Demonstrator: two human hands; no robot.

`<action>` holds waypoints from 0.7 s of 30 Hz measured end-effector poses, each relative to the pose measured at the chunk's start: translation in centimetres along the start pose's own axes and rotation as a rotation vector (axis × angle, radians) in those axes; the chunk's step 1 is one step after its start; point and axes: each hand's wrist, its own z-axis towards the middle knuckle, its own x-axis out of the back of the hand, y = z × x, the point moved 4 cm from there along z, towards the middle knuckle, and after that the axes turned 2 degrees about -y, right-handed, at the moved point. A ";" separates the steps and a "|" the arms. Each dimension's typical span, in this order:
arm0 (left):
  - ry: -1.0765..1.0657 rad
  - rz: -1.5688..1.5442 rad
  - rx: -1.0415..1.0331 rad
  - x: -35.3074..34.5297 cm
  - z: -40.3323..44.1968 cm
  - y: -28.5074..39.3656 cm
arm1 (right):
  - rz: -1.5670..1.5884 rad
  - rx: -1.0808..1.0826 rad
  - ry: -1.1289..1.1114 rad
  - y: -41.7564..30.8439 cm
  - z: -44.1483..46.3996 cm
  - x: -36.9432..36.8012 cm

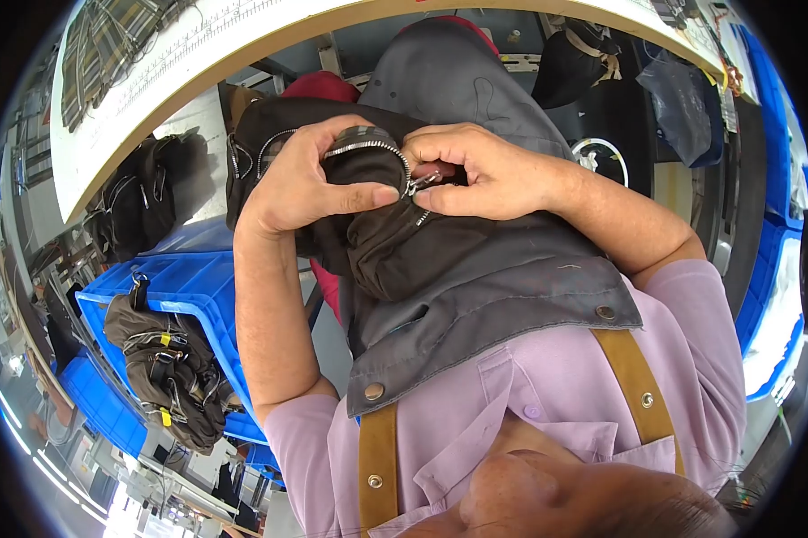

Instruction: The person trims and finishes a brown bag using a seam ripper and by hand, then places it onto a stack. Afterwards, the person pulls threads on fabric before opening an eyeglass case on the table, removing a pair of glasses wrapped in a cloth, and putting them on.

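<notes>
The dark bag [393,255] lay on my grey apron [520,296]. My left hand [298,179] gripped its side, and my right hand [504,175] pinched it at the zipper [368,145] (it had silvery teeth).

A dark zippered bag [390,255] lies on the grey apron [534,291].

Left hand [307,184] has hold of a dark bag [388,247], right hand [493,175]'s right at its zipper pull [423,182], blue crate [193,282] off left of both.
</notes>
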 end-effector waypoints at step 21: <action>-0.135 -0.250 0.000 -0.2 0.7 -0.6 | 0.228 -0.033 -0.044 0.5 0.7 -0.5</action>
